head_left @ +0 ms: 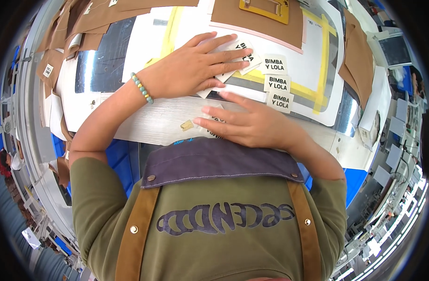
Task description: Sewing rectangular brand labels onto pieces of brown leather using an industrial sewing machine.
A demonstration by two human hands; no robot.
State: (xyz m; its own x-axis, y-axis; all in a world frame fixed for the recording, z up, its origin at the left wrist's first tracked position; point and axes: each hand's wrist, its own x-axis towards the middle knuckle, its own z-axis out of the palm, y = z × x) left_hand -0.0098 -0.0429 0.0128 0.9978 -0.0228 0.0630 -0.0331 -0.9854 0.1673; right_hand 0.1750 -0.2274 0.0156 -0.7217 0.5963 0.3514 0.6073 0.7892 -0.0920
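My left hand, with a beaded bracelet at the wrist, lies flat on several small off-white labels with dark print, its fingers spread. My right hand reaches in from the right, fingers stretched and slightly blurred. Its fingertips rest over more labels at the near table edge, which they partly hide. Right of the left fingertips, three overlapping labels form a column. A small yellowish scrap sits beside the right fingertips.
Beyond the hands are a brown panel and a yellow frame on it. Yellow tape marks the white work sheet. Brown pieces lie at the right, and more brown pieces at the far left. Blue bins stand below the table edge.
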